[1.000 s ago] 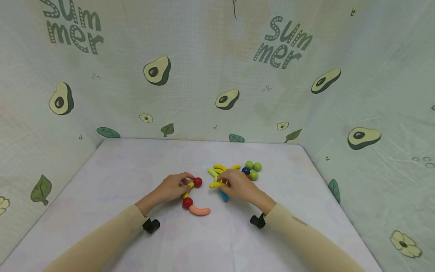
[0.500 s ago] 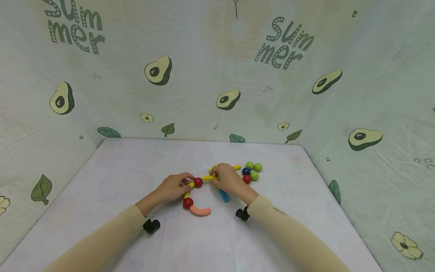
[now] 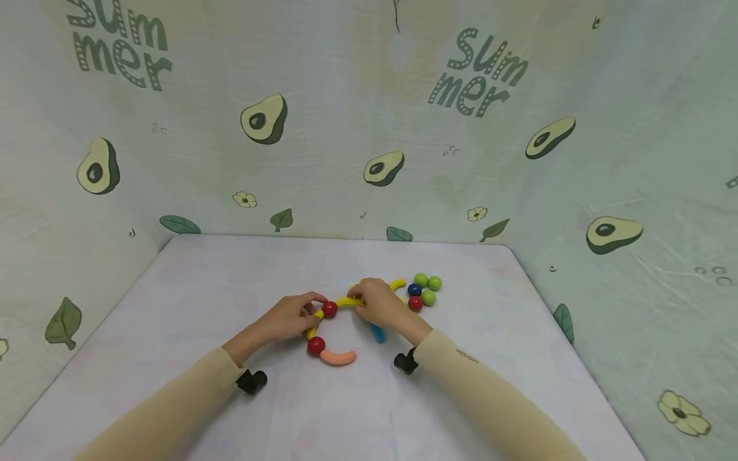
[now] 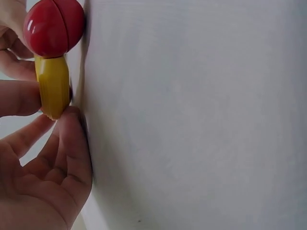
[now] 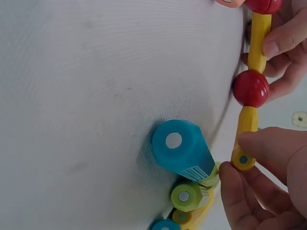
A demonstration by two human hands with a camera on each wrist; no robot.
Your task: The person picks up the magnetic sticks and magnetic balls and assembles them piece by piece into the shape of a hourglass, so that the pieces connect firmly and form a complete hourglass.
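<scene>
My left hand (image 3: pixel 293 317) pinches a yellow toy rod (image 5: pixel 259 43) between thumb and fingers. This rod joins an upper red ball (image 3: pixel 330 310) to a lower red ball (image 3: pixel 316 346). From the lower ball a curved salmon rod (image 3: pixel 338 358) extends to the right. My right hand (image 3: pixel 377 303) pinches a second, slightly curved yellow rod (image 5: pixel 248 120) near one end, where a small round disc shows. Its other end meets the upper red ball, continuing the chain. The left wrist view shows a red ball (image 4: pixel 53 28) on the end of the rod in my left fingers.
Beneath the right hand lie a blue rod (image 5: pixel 177 143), a light green rod (image 5: pixel 186 195) and other rods, partly hidden. Beyond it are another yellow rod (image 3: pixel 398 283), a dark blue ball (image 3: pixel 414 290), a red ball (image 3: pixel 415 303) and green balls (image 3: pixel 428 298). Patterned cloth surrounds the table (image 3: pixel 259 262).
My right hand has carried its yellow rod leftward from beside the loose rods until its end meets the upper red ball. My left hand keeps its hold almost unchanged.
</scene>
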